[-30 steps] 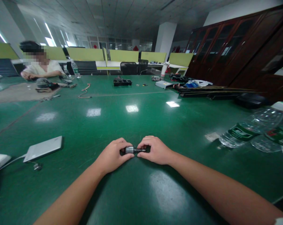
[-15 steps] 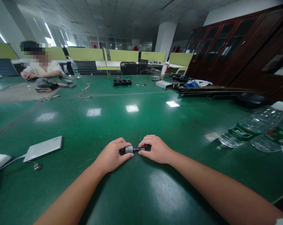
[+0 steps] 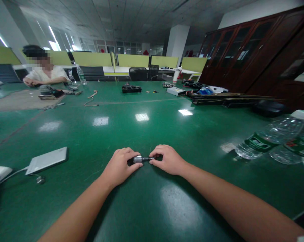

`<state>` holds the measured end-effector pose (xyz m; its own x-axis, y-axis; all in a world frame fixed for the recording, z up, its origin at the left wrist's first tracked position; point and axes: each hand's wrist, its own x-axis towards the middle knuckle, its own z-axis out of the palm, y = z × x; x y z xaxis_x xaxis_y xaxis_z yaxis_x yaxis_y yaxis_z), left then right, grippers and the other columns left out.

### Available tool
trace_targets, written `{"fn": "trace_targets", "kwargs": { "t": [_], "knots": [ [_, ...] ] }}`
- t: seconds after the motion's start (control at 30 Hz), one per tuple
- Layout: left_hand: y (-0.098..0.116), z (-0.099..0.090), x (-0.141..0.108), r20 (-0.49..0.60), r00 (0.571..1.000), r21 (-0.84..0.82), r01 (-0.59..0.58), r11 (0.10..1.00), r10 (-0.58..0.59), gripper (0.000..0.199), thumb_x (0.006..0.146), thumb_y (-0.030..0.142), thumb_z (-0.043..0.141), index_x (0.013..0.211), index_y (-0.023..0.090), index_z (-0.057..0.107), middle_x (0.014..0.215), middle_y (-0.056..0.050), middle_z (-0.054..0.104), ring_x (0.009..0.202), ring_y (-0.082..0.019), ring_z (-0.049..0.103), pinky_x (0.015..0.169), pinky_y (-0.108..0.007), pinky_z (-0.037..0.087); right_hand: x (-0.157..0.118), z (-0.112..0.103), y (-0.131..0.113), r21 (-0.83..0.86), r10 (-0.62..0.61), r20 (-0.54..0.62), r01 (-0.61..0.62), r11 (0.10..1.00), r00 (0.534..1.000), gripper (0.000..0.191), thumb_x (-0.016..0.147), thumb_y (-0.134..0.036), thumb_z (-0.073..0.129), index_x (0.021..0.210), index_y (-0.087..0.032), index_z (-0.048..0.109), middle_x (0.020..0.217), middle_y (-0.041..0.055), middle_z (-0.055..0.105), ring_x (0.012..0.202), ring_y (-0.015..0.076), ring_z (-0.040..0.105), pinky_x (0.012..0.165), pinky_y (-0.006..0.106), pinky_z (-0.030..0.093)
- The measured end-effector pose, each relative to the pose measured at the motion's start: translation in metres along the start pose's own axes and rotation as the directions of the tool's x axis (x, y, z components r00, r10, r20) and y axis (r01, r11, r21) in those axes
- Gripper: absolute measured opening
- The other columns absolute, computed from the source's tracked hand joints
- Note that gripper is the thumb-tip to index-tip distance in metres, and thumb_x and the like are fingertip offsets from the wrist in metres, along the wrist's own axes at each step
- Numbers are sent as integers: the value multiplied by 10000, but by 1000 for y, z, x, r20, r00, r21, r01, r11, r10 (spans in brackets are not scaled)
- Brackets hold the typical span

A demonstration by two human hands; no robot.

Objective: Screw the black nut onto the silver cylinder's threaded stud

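Cylinder (image 3: 137,159) of grey metal is pinched in the left hand (image 3: 119,166), and the right hand (image 3: 169,160) pinches the thin dark shaft (image 3: 146,159) which extends from it. Both hands are near each other over the green surface (image 3: 142,134); whether the cylinder touches it, I cannot tell.

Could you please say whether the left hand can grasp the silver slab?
Probably not yet: the left hand grips a grey cylinder, though nothing visible blocks its way to the silver slab.

The left hand (image 3: 123,165) hides one end of the metal part (image 3: 137,159); right edge crops a bottle (image 3: 298,147)
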<state>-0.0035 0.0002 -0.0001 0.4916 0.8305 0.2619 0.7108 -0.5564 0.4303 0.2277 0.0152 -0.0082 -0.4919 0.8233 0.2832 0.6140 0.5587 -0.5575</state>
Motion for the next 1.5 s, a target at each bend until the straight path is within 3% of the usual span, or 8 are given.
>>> {"fn": "trace_targets", "kwargs": {
  "t": [0.3,0.57,1.1,1.5],
  "knots": [
    [-2,1,-1,7,1000,-14,-16,1000,16,229,874,336,671,1079,234,685,1004,-49,673,956,-223,610,895,-374,449,0,-4,0,-23,18,1,-18,1000,1000,59,754,-199,726,813,-200,732,753,7,686,741,149,599,731,284,431],
    [-3,1,0,-1,1000,-42,-7,999,7,232,881,342,660,1083,233,689,1013,-58,671,956,-226,614,886,-374,465,-4,-13,8,-74,148,-29,-150,986,989,72,721,-188,713,784,-213,738,758,10,673,718,147,592,672,269,440],
    [0,-1,-1,10,1000,-155,-20,988,22,308,820,356,722,1093,213,715,994,-57,681,897,-204,645,842,-323,508,-4,-2,0,-16,38,18,-38,999,999,122,755,-206,761,874,-227,745,786,-5,693,755,144,611,761,303,411],
    [1,-3,0,42,998,-170,-45,984,53,251,832,295,717,1065,202,704,988,-54,687,901,-197,638,827,-307,493,-4,1,-6,-13,-24,46,25,1000,999,124,777,-200,734,900,-211,733,820,11,698,794,159,612,810,327,403]
  ]
}}
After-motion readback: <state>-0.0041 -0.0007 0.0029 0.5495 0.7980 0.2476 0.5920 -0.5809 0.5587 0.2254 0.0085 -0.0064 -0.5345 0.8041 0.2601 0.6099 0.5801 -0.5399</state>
